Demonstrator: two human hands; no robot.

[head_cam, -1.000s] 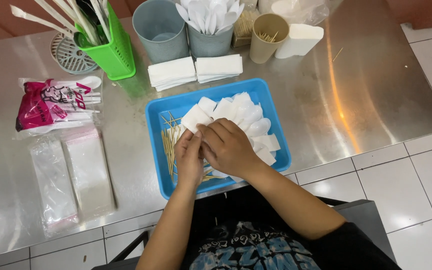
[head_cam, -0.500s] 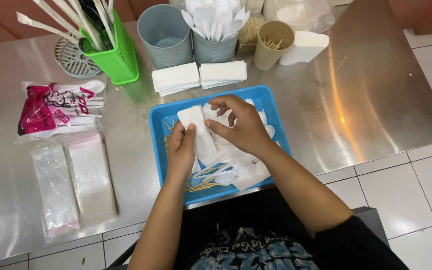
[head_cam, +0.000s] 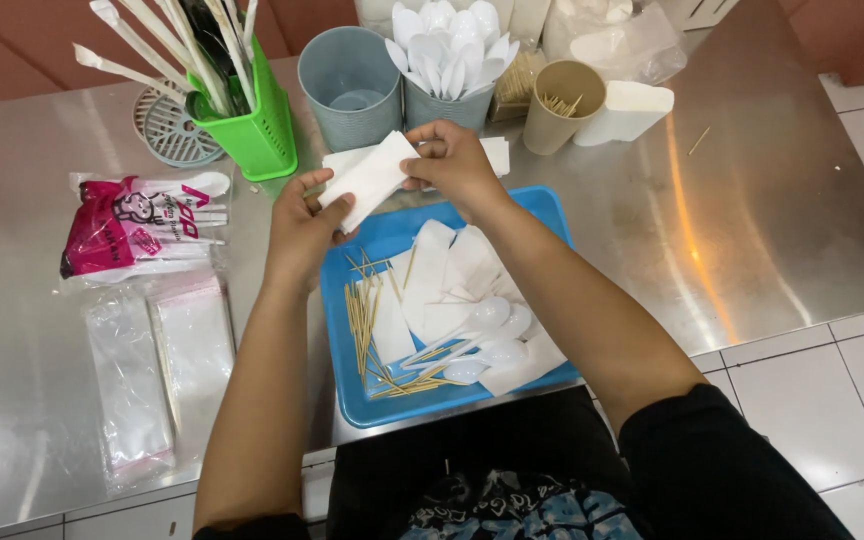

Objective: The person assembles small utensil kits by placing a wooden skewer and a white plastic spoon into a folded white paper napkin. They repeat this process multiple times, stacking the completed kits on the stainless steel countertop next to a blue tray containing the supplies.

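Blue tray (head_cam: 542,215) sits at the near edge of the steel table (head_cam: 752,220); inside you've got a loose layer of white napkins (head_cam: 432,275), a scatter of toothpicks (head_cam: 360,320) mostly along the left side, and a few white plastic spoons (head_cam: 487,315) lying bowl-up toward the front. Behind it: grey cup (head_cam: 349,85), nothing solid visible in it; second grey cup (head_cam: 457,100) packed with white spoons, bowls up; tan cup (head_cam: 562,105) holding toothpicks; green slotted basket (head_cam: 252,130) stuffed with paper-wrapped straws (head_cam: 132,30) leaning left. Far left on the table: pink-and-white printed packet (head_cam: 137,225), and clear plastic sleeves (head_cam: 157,370) lying flat just in front of it. You're holding one folded white napkin (head_cam: 367,180) up above the tray's back edge, clear of the tray contents, tilted with its right end higher. It's a flat rectangular fold, clean, no visible creasing beyond the fold. Your left hand (head_cam: 302,225) pinches the lower left end, thumb on top, fingers curled under. Your right hand (head_cam: 457,160) pinches the upper right corner between thumb and fingertips. Both grips closed on the napkin.
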